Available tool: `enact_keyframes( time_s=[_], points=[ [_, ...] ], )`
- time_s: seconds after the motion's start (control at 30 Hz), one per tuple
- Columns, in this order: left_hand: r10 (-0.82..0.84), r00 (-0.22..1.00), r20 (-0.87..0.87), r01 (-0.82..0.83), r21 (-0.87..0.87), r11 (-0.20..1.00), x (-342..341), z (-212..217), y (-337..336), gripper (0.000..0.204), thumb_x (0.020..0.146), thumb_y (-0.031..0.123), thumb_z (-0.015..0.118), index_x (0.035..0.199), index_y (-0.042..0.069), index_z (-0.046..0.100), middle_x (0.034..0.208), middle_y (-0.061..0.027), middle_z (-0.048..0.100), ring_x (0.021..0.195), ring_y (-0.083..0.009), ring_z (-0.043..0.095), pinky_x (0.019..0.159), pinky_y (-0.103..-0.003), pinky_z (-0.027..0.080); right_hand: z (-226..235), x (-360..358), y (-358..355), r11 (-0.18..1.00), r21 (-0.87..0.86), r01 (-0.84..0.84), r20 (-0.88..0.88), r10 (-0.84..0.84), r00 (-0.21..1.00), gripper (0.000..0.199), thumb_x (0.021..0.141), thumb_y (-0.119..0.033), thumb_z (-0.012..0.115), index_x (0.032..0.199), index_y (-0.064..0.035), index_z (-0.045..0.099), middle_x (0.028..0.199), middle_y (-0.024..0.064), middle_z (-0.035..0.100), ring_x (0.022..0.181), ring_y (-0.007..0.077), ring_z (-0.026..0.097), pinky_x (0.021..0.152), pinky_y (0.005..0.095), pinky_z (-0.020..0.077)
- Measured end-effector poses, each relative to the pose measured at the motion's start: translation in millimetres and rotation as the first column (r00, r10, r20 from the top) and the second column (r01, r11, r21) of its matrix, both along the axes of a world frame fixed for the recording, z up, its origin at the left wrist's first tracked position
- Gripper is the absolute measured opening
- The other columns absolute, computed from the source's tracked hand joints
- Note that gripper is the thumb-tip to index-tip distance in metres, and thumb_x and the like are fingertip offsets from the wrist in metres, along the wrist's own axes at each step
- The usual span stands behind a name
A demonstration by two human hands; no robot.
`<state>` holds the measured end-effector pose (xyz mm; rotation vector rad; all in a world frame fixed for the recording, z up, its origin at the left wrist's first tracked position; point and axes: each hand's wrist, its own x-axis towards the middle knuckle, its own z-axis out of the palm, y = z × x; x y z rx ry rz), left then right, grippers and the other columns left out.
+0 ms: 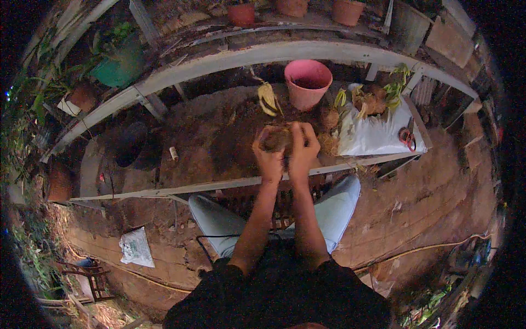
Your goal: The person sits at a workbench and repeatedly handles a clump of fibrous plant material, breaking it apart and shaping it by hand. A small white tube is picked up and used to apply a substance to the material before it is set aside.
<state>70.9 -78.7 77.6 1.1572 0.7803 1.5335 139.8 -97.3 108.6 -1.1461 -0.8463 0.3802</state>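
Over the near part of the soil-strewn bench (208,148), my left hand (267,156) is wrapped round a brown, rounded clump (276,141) that looks like soil or a root ball. Close against its right side is my right hand (303,149), fingers curled; blur hides whether anything is between them. Just beyond lies a plant piece with yellowed leaves (267,100); I cannot tell if it joins the clump. A pink pot (308,88) with dark contents stands behind my hands. To the right, brown fibrous balls (330,118) sit beside a white sack (364,136).
On the sack lie red-handled scissors (406,138) and leafy root balls (372,101). A dark round container (130,143) and a small pale cylinder (173,153) are at left. A raised rail (219,57) crosses behind. A white bag (137,247) and a hose (422,249) lie on the floor.
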Motion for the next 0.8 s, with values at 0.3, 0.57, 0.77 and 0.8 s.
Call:
enact_keyframes(
  time_s=[0.3,0.57,0.77,0.8],
  points=[
    [-0.341,0.737,0.584,0.376,0.065,0.924,16,-1,8,0.035,0.094,0.023,0.047,0.123,0.003,0.052,0.122,-0.0116,0.055,0.112,-0.0249,0.054,0.096,-0.038,0.045,-34,30,13,0.991,0.084,-0.101,-0.392,0.126,0.911,0.021,0.09,-0.018,0.057,0.084,0.0013,0.06,0.075,0.0019,0.056,0.072,0.0112,0.048,0.069,0.0272,0.042],
    [0.157,0.971,0.18,-0.133,-0.134,0.982,9,-68,37,0.034,0.083,0.002,0.064,0.116,0.002,0.057,0.116,-0.013,0.056,0.105,-0.0198,0.056,0.094,-0.033,0.046,-13,-11,7,0.986,0.118,0.117,0.007,-0.119,0.993,0.021,0.092,-0.018,0.054,0.096,0.001,0.063,0.089,0.006,0.062,0.086,0.0155,0.056,0.081,0.0296,0.0448],
    [-0.004,0.979,-0.203,-0.011,-0.068,0.998,-2,24,-3,0.034,0.088,0.018,0.062,0.117,0.001,0.055,0.123,-0.0115,0.052,0.111,-0.0197,0.052,0.099,-0.034,0.04,-12,-6,6,0.999,0.031,0.033,-0.089,-0.03,0.996,0.019,0.09,-0.014,0.055,0.099,0.0018,0.062,0.097,0.0068,0.063,0.088,0.0159,0.056,0.081,0.0304,0.0454],
    [-0.121,0.993,0.016,0.121,-0.035,0.992,-2,23,1,0.037,0.09,0.024,0.057,0.119,0.001,0.054,0.123,-0.0109,0.053,0.113,-0.0195,0.051,0.1,-0.034,0.04,-14,0,6,0.998,0.044,0.042,-0.138,-0.035,0.99,0.019,0.09,-0.014,0.055,0.099,0.0018,0.062,0.096,0.0067,0.063,0.088,0.0156,0.056,0.081,0.03,0.0453]
  ],
)
